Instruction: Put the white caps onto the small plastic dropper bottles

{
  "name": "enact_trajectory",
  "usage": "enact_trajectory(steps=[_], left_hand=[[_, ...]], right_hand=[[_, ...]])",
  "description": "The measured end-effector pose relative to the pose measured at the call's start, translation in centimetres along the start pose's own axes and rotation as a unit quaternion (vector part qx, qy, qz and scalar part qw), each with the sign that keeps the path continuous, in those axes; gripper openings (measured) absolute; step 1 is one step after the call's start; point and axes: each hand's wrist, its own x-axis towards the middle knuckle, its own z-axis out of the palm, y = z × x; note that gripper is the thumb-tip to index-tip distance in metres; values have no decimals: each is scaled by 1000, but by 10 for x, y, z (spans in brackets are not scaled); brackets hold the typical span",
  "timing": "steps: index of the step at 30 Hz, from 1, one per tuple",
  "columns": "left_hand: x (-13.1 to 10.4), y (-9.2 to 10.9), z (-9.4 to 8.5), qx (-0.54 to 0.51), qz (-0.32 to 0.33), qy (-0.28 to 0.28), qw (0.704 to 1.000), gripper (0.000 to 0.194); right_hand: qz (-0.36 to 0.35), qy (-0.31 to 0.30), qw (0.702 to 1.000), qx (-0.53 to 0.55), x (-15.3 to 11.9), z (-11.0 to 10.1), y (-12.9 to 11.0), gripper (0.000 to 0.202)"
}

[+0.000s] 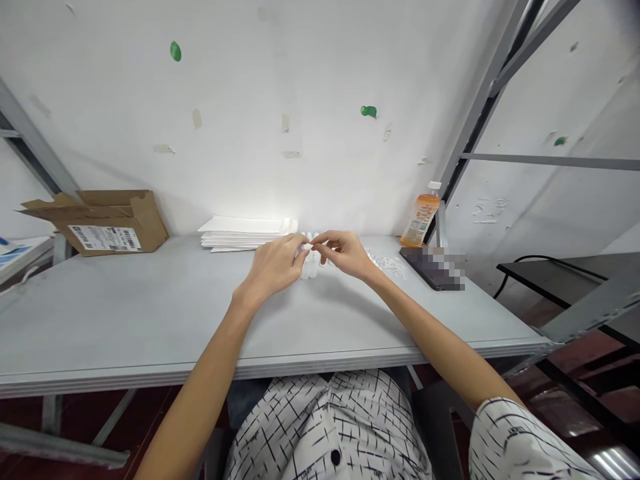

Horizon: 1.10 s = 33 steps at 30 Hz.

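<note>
Matt cardboard box, smooth tabletop

There is one bare left hand, one bare right hand, one brown cardboard box, one plastic bottle of orange drink, one dark flat device, one stack of flat white sheets. White rounded pieces and thin white strips are too crowded to count.

Well to the left of the fingers, an open cardboard box is seen; to their right, a bottle of orange drink is placed behind a dark flat device. Beyond them, the white wall is dotted with green patches.
</note>
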Motion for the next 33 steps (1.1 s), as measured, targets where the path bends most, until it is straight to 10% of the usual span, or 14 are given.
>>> enact_trajectory(steps=[10, 33], left_hand=[[1, 9, 0, 16, -8, -21, 1000, 33], [2, 8, 2, 23, 5, 6, 1000, 33]], right_hand=[[-177, 96, 936, -288, -6, 17, 13, 20], [-117, 145, 947, -262, 1, 22, 10, 18]])
